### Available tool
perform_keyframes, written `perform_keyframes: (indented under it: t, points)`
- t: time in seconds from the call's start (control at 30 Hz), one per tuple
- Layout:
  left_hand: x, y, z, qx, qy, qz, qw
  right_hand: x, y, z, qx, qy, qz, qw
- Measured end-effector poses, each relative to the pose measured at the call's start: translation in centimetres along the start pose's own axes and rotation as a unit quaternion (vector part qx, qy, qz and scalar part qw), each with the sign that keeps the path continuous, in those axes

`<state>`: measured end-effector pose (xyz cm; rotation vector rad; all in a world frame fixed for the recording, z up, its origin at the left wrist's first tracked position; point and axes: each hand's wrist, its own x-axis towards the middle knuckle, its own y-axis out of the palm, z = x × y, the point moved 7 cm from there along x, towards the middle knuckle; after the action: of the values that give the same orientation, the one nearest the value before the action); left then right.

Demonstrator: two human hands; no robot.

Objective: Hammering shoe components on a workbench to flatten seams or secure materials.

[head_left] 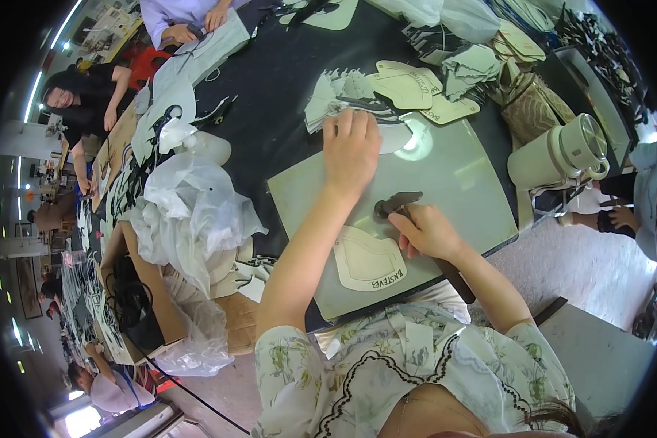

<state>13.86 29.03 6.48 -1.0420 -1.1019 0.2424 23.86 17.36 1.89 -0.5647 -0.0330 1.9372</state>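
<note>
My left hand [350, 150] reaches forward and rests, fingers curled down, on a stack of white and grey cut pieces [343, 95] at the far edge of a pale green cutting mat [460, 182]. Whether it grips a piece I cannot tell. My right hand [425, 230] is closed around the dark handle of a hammer [396, 204], whose head lies on the mat. A cream shoe-shaped pattern piece [365, 259] lies on the mat just left of that hand.
Crumpled clear plastic bags [190, 204] heap at the left. Cream pattern templates [416, 91] lie beyond the mat. A pale lidded jug [562, 153] stands at the right. Other people [87, 95] work along the black table [270, 95].
</note>
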Motion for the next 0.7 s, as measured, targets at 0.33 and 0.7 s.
perform_keyframes:
  t: [0.33,0.7]
  points:
    - [0.2,-0.8,-0.4,-0.067,-0.026,-0.04,0.997,0.0,-0.1,0.4,0.016,0.023,-0.026,0.999]
    - [-1.0,-2.0,-1.5,-0.208,-0.051,0.086,0.973,0.0,0.0,0.2,0.006,0.038,-0.014,0.999]
